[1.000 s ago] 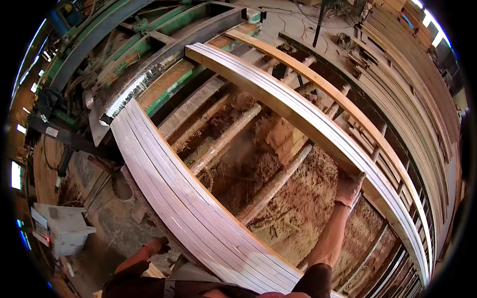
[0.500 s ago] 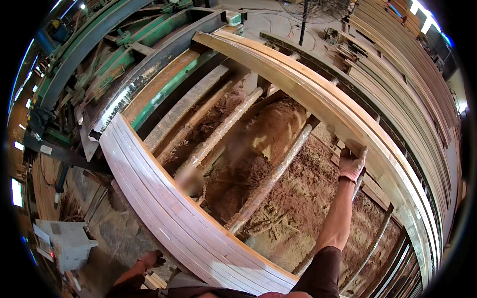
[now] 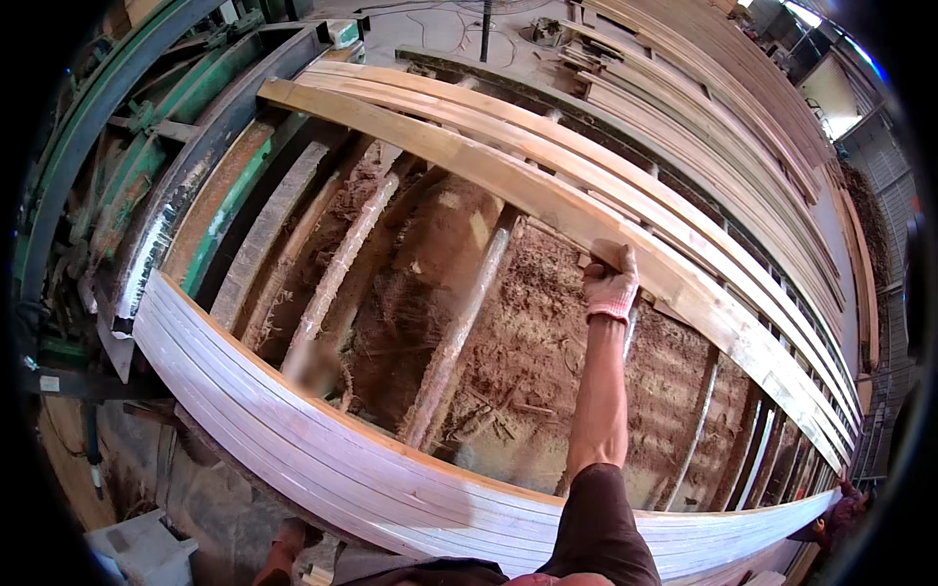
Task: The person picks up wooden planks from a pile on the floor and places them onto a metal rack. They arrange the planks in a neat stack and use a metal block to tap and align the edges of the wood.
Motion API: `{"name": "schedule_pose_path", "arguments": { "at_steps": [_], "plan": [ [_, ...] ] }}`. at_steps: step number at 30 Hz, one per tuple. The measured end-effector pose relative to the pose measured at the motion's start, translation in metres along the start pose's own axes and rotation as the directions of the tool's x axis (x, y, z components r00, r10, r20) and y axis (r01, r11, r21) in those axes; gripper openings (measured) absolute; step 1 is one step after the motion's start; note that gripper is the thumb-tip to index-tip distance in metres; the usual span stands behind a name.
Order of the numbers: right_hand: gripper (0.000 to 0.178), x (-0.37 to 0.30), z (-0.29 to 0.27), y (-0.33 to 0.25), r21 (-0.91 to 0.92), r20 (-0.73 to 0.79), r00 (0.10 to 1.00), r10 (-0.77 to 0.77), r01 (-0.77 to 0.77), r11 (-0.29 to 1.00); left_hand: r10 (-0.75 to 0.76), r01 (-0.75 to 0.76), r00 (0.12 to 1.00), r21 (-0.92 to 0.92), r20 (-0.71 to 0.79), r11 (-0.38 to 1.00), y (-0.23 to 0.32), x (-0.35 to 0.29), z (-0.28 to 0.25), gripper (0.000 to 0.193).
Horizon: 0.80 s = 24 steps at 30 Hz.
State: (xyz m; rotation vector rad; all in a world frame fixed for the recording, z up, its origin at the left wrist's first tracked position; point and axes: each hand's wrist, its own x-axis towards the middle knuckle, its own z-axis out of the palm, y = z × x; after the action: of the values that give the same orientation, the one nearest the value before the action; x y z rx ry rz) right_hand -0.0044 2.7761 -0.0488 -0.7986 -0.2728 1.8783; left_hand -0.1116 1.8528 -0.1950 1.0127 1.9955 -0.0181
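My right hand (image 3: 612,287), in a pale pink-white glove, reaches across the rack and grips the near edge of a long wooden plank (image 3: 479,168). Its fingers are closed round the edge. That plank lies at a slant over metal bars, apart from other long planks (image 3: 547,135) just beyond it. Low on the left, my left hand (image 3: 296,533) hangs beside a row of whitish boards (image 3: 322,439) packed edge to edge along the near side. It is dim and small there, so its fingers cannot be made out.
Round bars (image 3: 464,327) cross the rack above heaped brown sawdust and chips (image 3: 547,332). Green machinery (image 3: 147,161) stands left. More lumber (image 3: 703,137) is stacked at the far right. Another person (image 3: 846,513) is at the right end of the planks. A grey box (image 3: 147,547) stands lower left.
The view has swung right, bringing the other person into sight. The gripped plank now lies nearer me, with wider gaps between it and the planks beyond. My right hand stays on it.
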Motion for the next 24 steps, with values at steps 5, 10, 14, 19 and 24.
{"name": "schedule_pose_path", "arguments": {
  "at_steps": [5, 10, 14, 19, 24],
  "plan": [
    [0.035, -0.038, -0.011, 0.004, -0.078, -0.093, 0.995, 0.03, -0.038, 0.996, -0.236, 0.237, 0.971, -0.316, 0.043, 0.919, 0.014, 0.017, 0.0, 0.035],
    [0.038, -0.076, -0.022, 0.009, -0.184, -0.112, 0.992, 0.061, -0.082, 0.979, -0.225, 0.158, 0.97, -0.465, -0.092, 0.871, 0.057, 0.019, -0.021, 0.04],
    [0.04, -0.108, -0.04, 0.012, -0.255, -0.185, 0.976, 0.113, -0.159, 0.954, -0.307, 0.199, 0.951, -0.713, -0.023, 0.672, 0.056, 0.03, -0.021, 0.044],
    [0.038, -0.117, -0.037, 0.01, -0.345, -0.216, 0.969, 0.118, -0.189, 0.919, 0.091, -0.158, 0.941, -0.187, -0.326, 0.97, 0.023, 0.058, 0.002, 0.053],
    [0.039, -0.151, -0.041, 0.012, -0.391, -0.302, 0.952, 0.054, -0.175, 0.903, -0.054, -0.127, 0.978, -0.783, -0.2, 0.609, 0.022, 0.053, -0.002, 0.058]
  ]
}}
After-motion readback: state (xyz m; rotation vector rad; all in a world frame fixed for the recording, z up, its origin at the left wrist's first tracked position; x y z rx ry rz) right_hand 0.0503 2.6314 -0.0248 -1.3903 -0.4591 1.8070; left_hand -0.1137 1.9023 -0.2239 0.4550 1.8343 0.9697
